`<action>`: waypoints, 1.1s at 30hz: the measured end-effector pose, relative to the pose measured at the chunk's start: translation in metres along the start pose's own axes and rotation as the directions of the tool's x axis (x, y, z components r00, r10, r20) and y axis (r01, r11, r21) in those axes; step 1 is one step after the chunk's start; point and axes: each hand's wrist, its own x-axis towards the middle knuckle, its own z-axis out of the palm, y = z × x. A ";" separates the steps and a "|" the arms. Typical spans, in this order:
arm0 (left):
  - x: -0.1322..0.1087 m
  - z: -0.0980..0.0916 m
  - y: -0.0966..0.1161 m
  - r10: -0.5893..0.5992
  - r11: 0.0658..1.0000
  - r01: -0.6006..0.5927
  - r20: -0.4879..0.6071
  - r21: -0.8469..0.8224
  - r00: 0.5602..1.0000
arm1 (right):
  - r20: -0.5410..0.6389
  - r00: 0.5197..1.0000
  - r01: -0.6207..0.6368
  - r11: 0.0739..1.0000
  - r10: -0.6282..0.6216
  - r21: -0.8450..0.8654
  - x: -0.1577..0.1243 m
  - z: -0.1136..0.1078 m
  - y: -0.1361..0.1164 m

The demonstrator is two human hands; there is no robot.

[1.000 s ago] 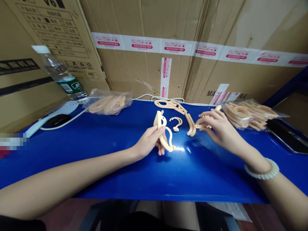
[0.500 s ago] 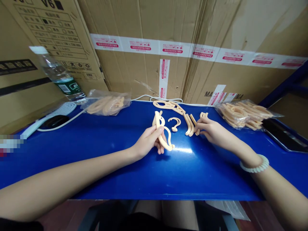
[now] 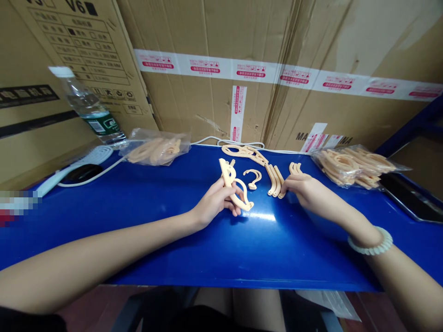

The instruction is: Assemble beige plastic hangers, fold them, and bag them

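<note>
My left hand (image 3: 216, 197) is closed around a cream plastic folding-hanger piece (image 3: 236, 201), held tilted above the table with a curved loop on its right side. My right hand (image 3: 302, 189) rests at the table, its thumb and fingers pinching the near end of the rightmost curved hanger strip (image 3: 278, 176). Two similar strips (image 3: 273, 180) lie beside it on the left. Between the hands lies a cream hanger hook (image 3: 255, 178). Several short curved pieces (image 3: 295, 168) lie just beyond my right hand, partly hidden by it.
Behind the strips lies a joined group of cream parts (image 3: 238, 151). Clear bags of parts sit at the left (image 3: 155, 150) and right (image 3: 353, 163). A water bottle (image 3: 92, 110), white cable (image 3: 207, 139), and black phone (image 3: 411, 198) are on the blue table (image 3: 214, 258); cardboard (image 3: 207, 101) stands behind.
My right fingers have come down onto the near end of the rightmost strip. The hanger piece in my left hand has tilted slightly, and the view has shifted a little.
</note>
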 end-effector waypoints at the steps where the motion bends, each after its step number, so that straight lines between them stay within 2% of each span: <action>1: 0.000 0.000 0.000 0.005 1.000 -0.005 0.002 -0.007 1.000 | 0.002 1.000 -0.003 1.000 0.003 0.005 0.000 0.000 0.000; 7: 0.001 0.000 -0.002 0.033 0.999 -0.033 -0.026 0.011 0.999 | -0.003 1.000 -0.002 1.000 0.002 0.006 -0.001 0.001 -0.003; 13: -0.001 0.000 -0.003 0.184 0.974 -0.165 -0.113 0.158 0.976 | 0.002 1.000 0.003 1.000 -0.003 -0.014 -0.001 -0.001 -0.006; 15: -0.001 -0.001 -0.003 0.203 0.963 -0.178 -0.113 0.200 0.973 | -0.061 0.998 0.011 0.999 -0.014 -0.050 -0.001 -0.001 -0.011; 17: -0.002 -0.001 -0.002 0.214 0.954 -0.189 -0.088 0.233 0.973 | -0.180 0.983 0.028 0.998 -0.038 -0.057 -0.001 0.002 -0.022; 20: -0.003 0.000 -0.004 0.237 0.933 -0.218 -0.034 0.285 0.971 | -0.267 0.953 0.160 0.987 -0.146 0.030 -0.001 0.009 -0.042; 24: -0.004 0.000 -0.006 0.268 0.902 -0.255 0.014 0.349 0.963 | -0.191 0.926 0.342 0.938 -0.326 0.059 -0.001 0.021 -0.062; 28: -0.005 0.000 -0.007 0.293 0.859 -0.297 0.074 0.416 0.953 | -0.144 0.921 0.369 0.929 -0.363 0.018 0.001 0.027 -0.065; 33: -0.007 0.001 -0.005 0.364 0.807 -0.343 0.052 0.481 0.930 | -0.168 0.918 0.358 0.933 -0.358 -0.032 0.000 0.024 -0.065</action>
